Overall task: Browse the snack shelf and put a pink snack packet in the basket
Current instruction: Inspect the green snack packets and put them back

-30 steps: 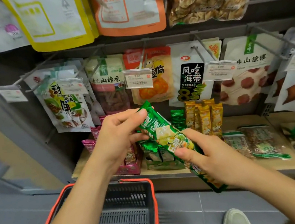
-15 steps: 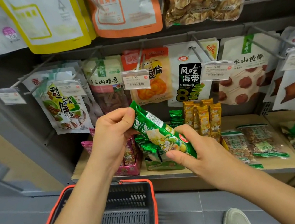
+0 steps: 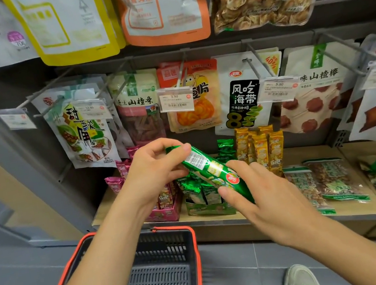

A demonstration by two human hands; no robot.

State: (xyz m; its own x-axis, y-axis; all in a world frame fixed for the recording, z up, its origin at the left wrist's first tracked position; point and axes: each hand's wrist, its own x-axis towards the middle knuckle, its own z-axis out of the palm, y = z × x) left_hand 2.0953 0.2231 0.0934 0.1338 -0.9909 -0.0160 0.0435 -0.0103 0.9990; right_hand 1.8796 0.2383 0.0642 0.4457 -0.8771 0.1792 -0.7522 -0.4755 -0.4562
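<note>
You've got a green packet (image 3: 212, 170) up in front of the shelf (image 3: 309, 153), held slantwise from ten o'clock down to four. Your left hand (image 3: 154, 171) pinches its top end between thumb and curled fingers, and your right hand (image 3: 266, 193) grips the bottom end, thumb on the front. Both hands are busy with the same packet, and it's the wrong colour!

This looks like the browsing step: you're looking one over, not choosing yet. The ones you want, the pink packets (image 3: 114, 183), stand at nine o'clock from your left hand, upright in a pink box (image 3: 166, 212) at the left end of the shelf, partly hidden behind your left wrist. The yellow packets (image 3: 261, 149) stand at two o'clock from the green one.

The basket (image 3: 195, 246) waits at six o'clock, low, below the shelf edge. Its ribbed floor shows nothing in it, so the pick is not yet done.

My read on the next move: the green packet goes back to its box just below it, which frees a hand. Then you reach to nine o'clock, pinch a single pink packet by its top edge, and lift it straight up so its neighbours don't come along.
</note>
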